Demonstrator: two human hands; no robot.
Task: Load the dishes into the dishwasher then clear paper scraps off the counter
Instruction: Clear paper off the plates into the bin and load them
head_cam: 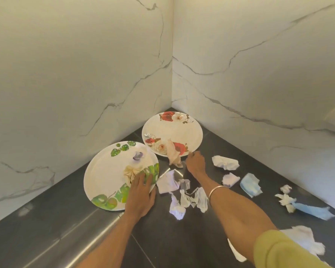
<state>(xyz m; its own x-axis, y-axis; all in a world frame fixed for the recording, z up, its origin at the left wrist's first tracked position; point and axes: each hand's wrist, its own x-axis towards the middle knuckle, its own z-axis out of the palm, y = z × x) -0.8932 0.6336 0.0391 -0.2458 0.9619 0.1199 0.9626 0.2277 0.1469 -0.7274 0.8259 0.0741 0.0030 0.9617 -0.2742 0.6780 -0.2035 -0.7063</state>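
A yellow-green sleeve [284, 252] enters at the near right, with a white crumpled paper [306, 240] lying beside it on the dark desk [37, 219]. The left hand [140, 198] rests on the near right rim of the leaf plate [104, 176], fingers [143, 180] spread over the rim and thumb along the edge below it, grasping the plate. This round white plate lies flat, printed with green leaves along its near and right rim, and carries a beige crumpled scrap [131, 172] and a small purple-white scrap [138, 156]. Just right of it, torn white paper scraps [184, 192] are scattered under the right forearm, which wears a thin metal bangle [218, 191]. More white and pale blue scraps [249, 183] lie well to the right. The right hand [194, 164] reaches farther, its fingers curled at the near rim of the flower plate [178, 130]; whether they grip it I cannot tell. That round white plate, printed with red and cream roses, lies flat in the corner, near the marble walls [75, 74], with a beige tissue [173, 153] draped over its near edge.
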